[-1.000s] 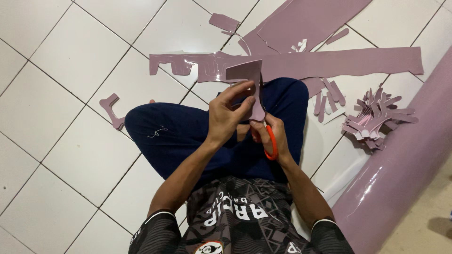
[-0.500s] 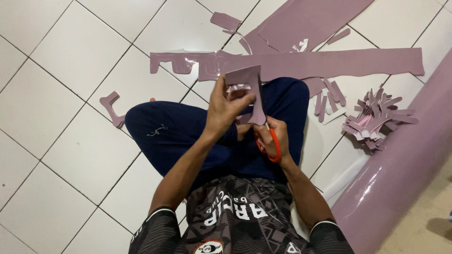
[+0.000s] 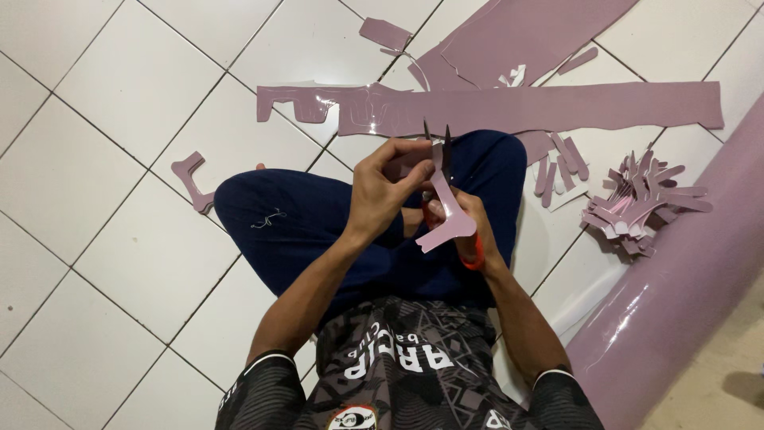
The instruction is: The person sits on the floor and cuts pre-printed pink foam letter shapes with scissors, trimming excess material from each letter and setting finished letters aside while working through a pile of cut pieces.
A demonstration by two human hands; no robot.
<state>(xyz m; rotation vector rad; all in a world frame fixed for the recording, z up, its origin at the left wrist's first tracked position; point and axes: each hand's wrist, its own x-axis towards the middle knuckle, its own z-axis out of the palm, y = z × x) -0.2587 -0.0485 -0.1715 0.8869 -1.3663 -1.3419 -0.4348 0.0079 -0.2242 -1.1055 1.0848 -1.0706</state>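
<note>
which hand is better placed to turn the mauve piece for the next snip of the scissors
Left, probably. The left hand pinches the mauve piece at its top, while the right hand is taken up by the red-handled scissors.

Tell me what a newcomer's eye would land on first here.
At centre, over the crossed legs in dark blue trousers, the left hand holds a mauve cut-out piece while the right hand works red-handled scissors, blades open. A long mauve strip lies on the white tiled floor ahead, and a pile of cut shapes sits at right.
</note>
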